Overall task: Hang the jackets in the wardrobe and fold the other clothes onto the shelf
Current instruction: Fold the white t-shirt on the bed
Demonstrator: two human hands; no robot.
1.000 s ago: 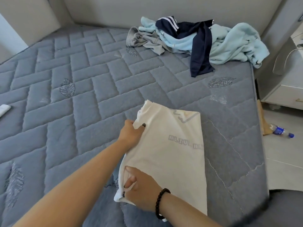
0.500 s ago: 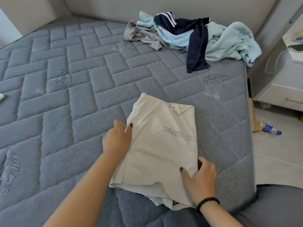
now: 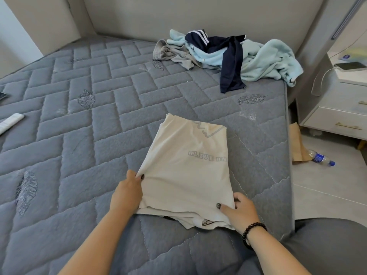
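Now both hands held the folded white shirt [image 3: 188, 171] by its near end. The left hand [image 3: 127, 193] pinched the left edge, thumb on top of the cloth and fingers tucked beneath. The right hand [image 3: 241, 211] gripped the near right corner, thumb pressed on top, the other fingers curled under the fold; a dark bead bracelet [image 3: 252, 234] circled that wrist. Half a second before, the left hand had sat higher along the left edge and the right hand had covered the right edge from above; a second before, the right hand had been at the near left corner, beside the left hand. Since then the shirt had been squared into a neater packet, its grey lettering facing up and a label showing at the near edge.

The shirt lay flat on the grey quilted mattress [image 3: 83, 147], toward its near right corner and just short of the right edge. At the far right corner, against the headboard, the heap of clothes [image 3: 228, 56] lay as before: pale blue fabric, a navy garment with white stripes and a grey piece. A white remote [image 3: 11, 122] rested at the left edge. Beyond the right edge stood a white bedside cabinet [image 3: 341, 116], with a plastic bottle [image 3: 320, 158] on the floor near it.
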